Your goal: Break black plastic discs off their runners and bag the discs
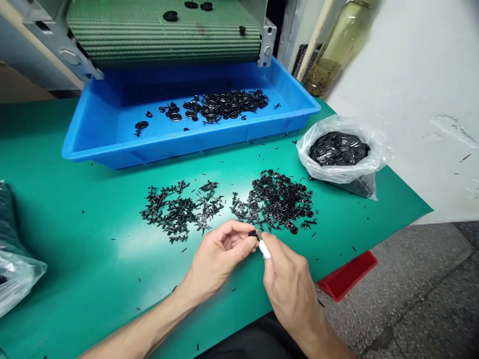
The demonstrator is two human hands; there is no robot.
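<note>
Black plastic part point(254, 233) pinched between both hands

Left hand point(219, 259) narrow, fingertips on the part, just above white piece point(264, 249) held by narrow right hand point(290, 284). Tight fingertip pinch suits parts this small. Count: 2 hands, 2 black heaps, left heap point(179, 209) and right heap point(275, 199), on green mat point(75, 174); 1 blue tray point(187, 154); 1 clear bag point(318, 172) of black washers point(339, 148)

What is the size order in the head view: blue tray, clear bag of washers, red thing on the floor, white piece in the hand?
1. Blue plastic tray
2. Clear plastic bag of black washers
3. Red object, partly under the table edge
4. White piece, smallest though nearest the camera
</note>
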